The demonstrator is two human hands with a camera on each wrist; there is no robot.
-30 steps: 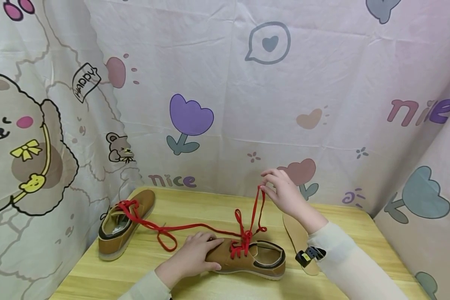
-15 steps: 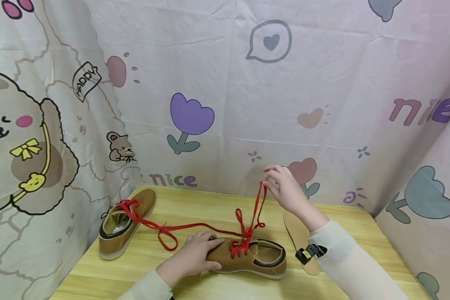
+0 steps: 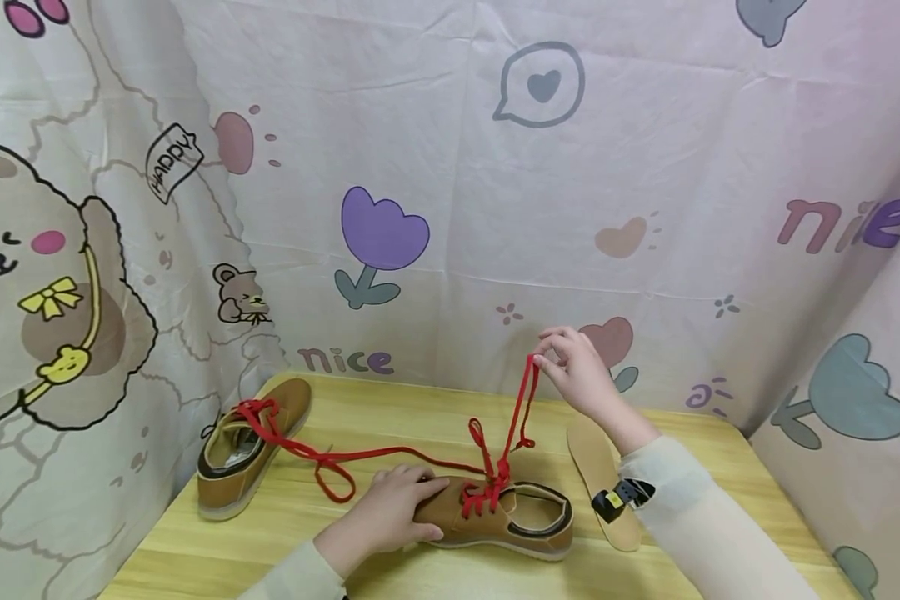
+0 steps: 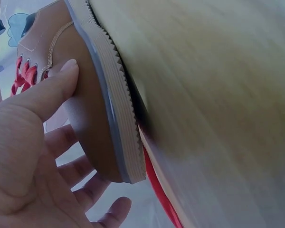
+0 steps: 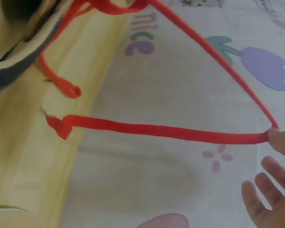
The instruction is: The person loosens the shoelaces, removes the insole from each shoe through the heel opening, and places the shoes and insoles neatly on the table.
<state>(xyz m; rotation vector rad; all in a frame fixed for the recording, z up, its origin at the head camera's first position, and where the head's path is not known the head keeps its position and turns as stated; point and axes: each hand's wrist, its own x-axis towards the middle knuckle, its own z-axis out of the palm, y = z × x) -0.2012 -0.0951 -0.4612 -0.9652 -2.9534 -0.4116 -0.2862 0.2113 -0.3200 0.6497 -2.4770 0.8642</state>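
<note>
A brown leather shoe [image 3: 465, 531] with red laces lies across the front of the table, its toe pointing left. My left hand [image 3: 378, 512] grips the toe; in the left wrist view the thumb presses one side and fingers pass behind the other. Above the shoe, my right hand [image 3: 581, 375] pinches a red shoelace [image 3: 521, 404] between thumb and fingertips and holds it up. In the right wrist view the raised lace [image 5: 171, 132] is folded over at the pinch, its loose end hanging down. Knotted red lace and a small loop stand at the shoe's tongue.
A second brown shoe [image 3: 221, 492] stands at the table's left, its red laces running across to the first shoe. A tan insole [image 3: 587, 446] lies right of the held shoe, partly under the right wrist. A printed curtain [image 3: 457, 167] hangs behind the wooden table.
My right hand has moved slightly up and right, pulling the red lace straighter, and the knot at the shoe has tightened. My left hand and the shoe have stayed put.
</note>
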